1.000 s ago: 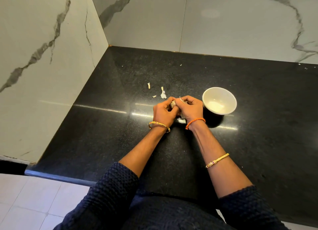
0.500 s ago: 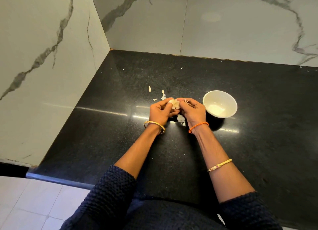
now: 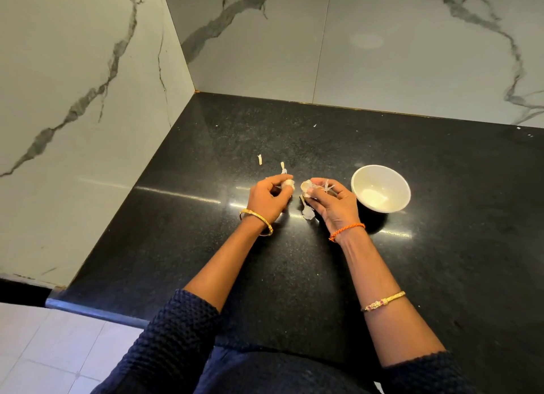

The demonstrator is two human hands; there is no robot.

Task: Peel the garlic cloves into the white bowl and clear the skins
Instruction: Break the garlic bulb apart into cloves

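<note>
Two garlic pieces (image 3: pixel 289 184), pinched between separate fingers (image 3: pixel 316 194)

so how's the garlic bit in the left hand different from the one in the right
The left hand pinches a small, compact garlic piece at its fingertips. The right hand holds a larger piece trailing loose, papery skin. The left piece shows no dangling skin. Both are pale and held above the black counter.
</note>
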